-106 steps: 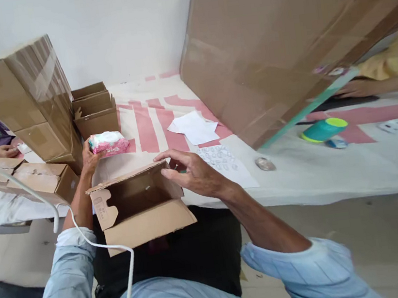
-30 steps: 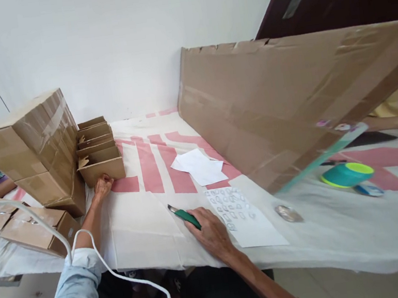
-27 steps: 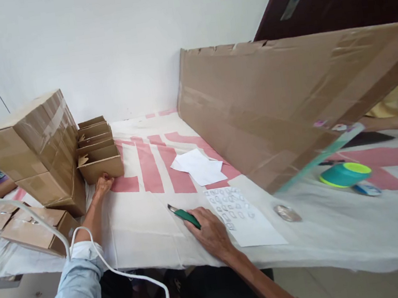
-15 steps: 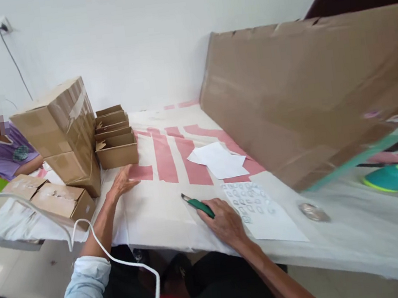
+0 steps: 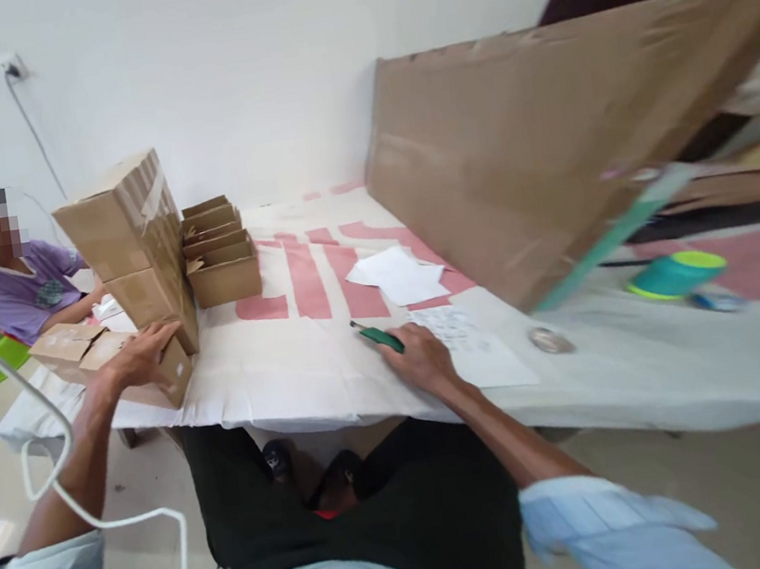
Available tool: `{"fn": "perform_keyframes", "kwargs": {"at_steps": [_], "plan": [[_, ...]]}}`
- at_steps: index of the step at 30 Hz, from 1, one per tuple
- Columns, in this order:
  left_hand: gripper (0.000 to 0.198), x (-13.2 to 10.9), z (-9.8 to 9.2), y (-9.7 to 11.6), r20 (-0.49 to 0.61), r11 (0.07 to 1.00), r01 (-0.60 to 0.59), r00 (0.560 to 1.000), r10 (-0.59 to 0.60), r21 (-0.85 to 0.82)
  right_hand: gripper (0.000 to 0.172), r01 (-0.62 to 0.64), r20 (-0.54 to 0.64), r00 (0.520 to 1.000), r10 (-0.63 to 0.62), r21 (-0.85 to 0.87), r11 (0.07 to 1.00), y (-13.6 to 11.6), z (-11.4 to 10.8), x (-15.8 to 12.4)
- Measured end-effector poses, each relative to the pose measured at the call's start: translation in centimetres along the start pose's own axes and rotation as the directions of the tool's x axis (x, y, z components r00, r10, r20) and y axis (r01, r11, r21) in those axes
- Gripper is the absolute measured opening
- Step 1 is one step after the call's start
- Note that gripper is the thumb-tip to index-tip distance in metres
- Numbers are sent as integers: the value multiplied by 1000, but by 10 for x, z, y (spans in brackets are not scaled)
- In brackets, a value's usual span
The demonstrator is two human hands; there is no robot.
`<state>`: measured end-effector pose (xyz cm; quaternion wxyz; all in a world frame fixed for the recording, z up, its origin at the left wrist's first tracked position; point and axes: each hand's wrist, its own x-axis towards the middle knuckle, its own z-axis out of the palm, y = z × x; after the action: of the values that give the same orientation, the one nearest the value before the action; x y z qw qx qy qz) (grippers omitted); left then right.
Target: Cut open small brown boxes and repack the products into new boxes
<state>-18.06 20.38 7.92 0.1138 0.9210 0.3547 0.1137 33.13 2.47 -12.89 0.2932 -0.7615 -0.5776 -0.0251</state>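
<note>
View from the head camera. The left hand (image 5: 141,353) lay palm down on a flat carton (image 5: 90,346) at the near left corner of the table (image 5: 280,377); its grip was open, the fingers spread over the carton's top and right edge. The carton sat just beside the foot of two tall cartons (image 5: 128,234), taped and stacked one on the other.

The right hand (image 5: 421,358) rested on the table near its front edge, laid over the handle of a green cutter (image 5: 377,338), whose tip pointed far and left. Whether the grip had closed round the handle could not be told, as the palm hid it.

A row of open cartons (image 5: 224,268) stood right of the tall stack. Loose white sheets (image 5: 396,275) lay at mid-table on the pink-striped cloth, and a printed sheet (image 5: 476,346) lay just right of the right hand, with a metal disc (image 5: 551,339) beyond it. A large cardboard panel (image 5: 508,146) leaned across the right half; a teal container (image 5: 676,272) lay near its lower end. A white cable (image 5: 57,439) crossed the left forearm. A seated person (image 5: 23,289) in purple was at the far left.
</note>
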Motion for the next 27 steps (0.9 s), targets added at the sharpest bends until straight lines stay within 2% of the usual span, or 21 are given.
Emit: {"fn": "perform_keyframes", "kwargs": {"at_steps": [4, 8, 11, 13, 15, 18, 21, 24, 27], "plan": [[117, -2, -3, -27, 77, 974, 94, 991, -112, 208, 28, -23, 13, 1000, 24, -71, 997, 3, -14, 12], [110, 4, -2, -24, 55, 958, 94, 992, -113, 273, 26, -4, 29, 1000, 7, -93, 996, 6, -12, 10], [101, 10, 1, 1, 53, 977, 20, 998, -32, 212, 27, -5, 55, 998, 11, -110, 994, 9, -5, 5], [101, 14, 9, 30, 105, 981, -57, 994, 38, 187, 26, -12, 67, 998, 21, -130, 991, 10, -3, 4], [102, 18, 24, 66, 147, 972, -85, 988, 53, 221, 27, -13, 49, 999, 21, -145, 989, 8, -2, 6], [103, 29, 54, 122, 108, 963, -155, 985, 134, 222, 29, 15, -11, 1000, -17, -131, 991, -2, -4, 9], [105, 39, 76, 157, 75, 967, -186, 982, 176, 172, 28, 57, -27, 998, -60, -91, 994, -20, -9, 7], [100, 36, 76, 159, 13, 980, -166, 986, 166, 109, 33, 49, 13, 999, -48, -109, 993, -39, -13, -1], [100, 20, 58, 130, -122, 994, -94, 988, 99, 48, 40, -69, 40, 996, 78, -190, 979, -54, -14, -7]]}}
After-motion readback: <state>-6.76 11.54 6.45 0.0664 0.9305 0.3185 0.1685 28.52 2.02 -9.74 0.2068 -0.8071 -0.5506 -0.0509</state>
